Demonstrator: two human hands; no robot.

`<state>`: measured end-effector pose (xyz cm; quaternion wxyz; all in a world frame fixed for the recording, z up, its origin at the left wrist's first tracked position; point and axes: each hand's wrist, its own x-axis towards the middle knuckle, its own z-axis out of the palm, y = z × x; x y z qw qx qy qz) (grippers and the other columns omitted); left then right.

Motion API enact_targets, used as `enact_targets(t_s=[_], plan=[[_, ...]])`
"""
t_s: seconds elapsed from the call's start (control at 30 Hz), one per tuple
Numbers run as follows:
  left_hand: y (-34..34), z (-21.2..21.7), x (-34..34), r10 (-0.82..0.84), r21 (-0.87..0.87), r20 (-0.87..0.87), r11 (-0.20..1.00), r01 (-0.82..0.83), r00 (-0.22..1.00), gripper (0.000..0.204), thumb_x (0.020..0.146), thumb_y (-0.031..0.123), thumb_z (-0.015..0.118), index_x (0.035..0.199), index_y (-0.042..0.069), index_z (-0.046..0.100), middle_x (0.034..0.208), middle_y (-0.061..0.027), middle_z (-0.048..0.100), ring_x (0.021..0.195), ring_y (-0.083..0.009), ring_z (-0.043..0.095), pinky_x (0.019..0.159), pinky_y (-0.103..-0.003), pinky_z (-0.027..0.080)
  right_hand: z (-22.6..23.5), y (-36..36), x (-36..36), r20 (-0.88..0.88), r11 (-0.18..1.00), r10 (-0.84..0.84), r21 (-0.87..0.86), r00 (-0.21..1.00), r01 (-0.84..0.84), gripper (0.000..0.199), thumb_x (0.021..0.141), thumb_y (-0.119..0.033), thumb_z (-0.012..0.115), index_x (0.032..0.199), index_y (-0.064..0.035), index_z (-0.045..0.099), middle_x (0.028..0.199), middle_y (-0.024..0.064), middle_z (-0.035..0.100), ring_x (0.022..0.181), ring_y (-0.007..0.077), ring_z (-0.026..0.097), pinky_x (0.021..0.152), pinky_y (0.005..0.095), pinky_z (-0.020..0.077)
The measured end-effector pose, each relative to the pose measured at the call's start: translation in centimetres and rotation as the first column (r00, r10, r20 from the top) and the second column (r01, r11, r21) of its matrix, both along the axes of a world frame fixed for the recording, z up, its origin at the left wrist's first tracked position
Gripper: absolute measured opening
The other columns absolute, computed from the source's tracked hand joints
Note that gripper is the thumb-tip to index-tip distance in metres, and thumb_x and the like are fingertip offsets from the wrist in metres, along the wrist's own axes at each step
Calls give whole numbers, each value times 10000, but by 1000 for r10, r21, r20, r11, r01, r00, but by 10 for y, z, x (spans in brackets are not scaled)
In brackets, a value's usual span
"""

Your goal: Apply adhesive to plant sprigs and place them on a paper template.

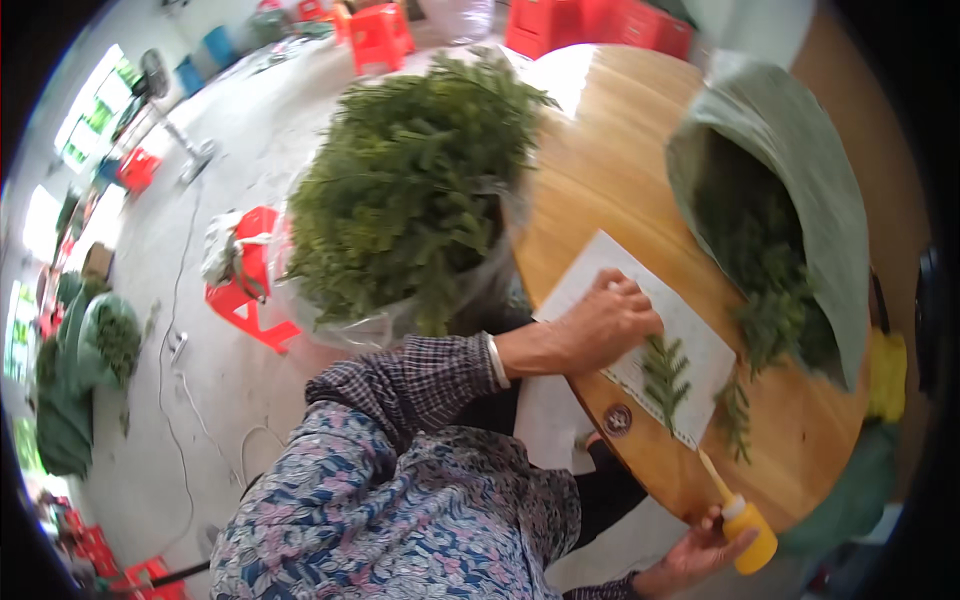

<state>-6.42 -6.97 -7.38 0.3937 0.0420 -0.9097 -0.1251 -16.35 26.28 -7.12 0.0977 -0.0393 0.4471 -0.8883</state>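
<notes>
My left hand [605, 325], with a white bangle [496, 361] at the wrist, is closed over a white sheet of paper [600, 262]. A green leafy sprig [664, 382] comes out from under its fingers and hangs over the paper; the fingertips are partly hidden. Low at the right, past the round table's edge, my right hand [697, 552] grips a yellow squeeze bottle [750, 540]. Its long thin nozzle tilts up and left toward the paper's lower corner. A second sprig [736, 418] lies on the wood just right of the paper.
A clear bag [370, 330] stuffed with green foliage [410, 190] stands left of the wooden table [620, 130]. On the table's right lies a greenish sack [815, 170], its mouth showing more sprigs. Red stools [380, 38], a fan [155, 75] and cables [168, 400] are on the floor.
</notes>
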Motion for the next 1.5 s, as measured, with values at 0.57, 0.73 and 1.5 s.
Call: enact_targets(t_s=[0.57,0.73,1.5], plan=[[-163,118,214,547,-11,-426,793,-609,721,104,728,33,691,802,101,720,784,2,703,599,-145,580,618,-301,461,22,-99,-9,5,1000,1,-32,1000,-1,337,939,-343,552,1043,-23,533,880,79,600,640,140,546,529,191,426],[-201,83,250,801,-105,-202,554,-826,563,91,738,84,676,821,111,703,789,-23,689,623,-192,584,651,-333,427,12,-81,-17,-37,998,64,-20,997,-65,398,928,-369,572,1111,-16,541,930,98,626,647,140,566,509,178,422],[49,36,-91,-450,107,273,893,438,850,301,827,52,590,1115,115,649,1195,-41,605,1071,-236,522,978,-370,339,16,-26,24,-40,975,-181,-139,983,174,442,905,-372,618,1125,3,536,986,167,636,659,186,591,483,181,457]])
